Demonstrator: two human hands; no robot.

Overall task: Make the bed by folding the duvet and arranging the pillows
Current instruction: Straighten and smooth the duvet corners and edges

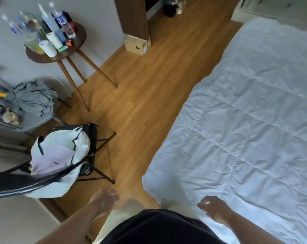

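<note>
A white quilted duvet [246,120] lies spread flat over the bed and fills the right half of the view; its left edge hangs beside the wooden floor. No pillows show. My left hand [104,199] hangs blurred over the floor, left of the duvet's near corner, holding nothing. My right hand [214,210] hovers just above the duvet's near edge, fingers loosely curled and apart, nothing in it.
A strip of wooden floor [140,95] runs between the bed and the furniture. A round side table [56,55] crowded with bottles stands at the upper left. Below it are a black folding chair [94,155] with a white bag [59,155] and a grey cloth [33,97]. A cardboard box [136,45] sits by the wall.
</note>
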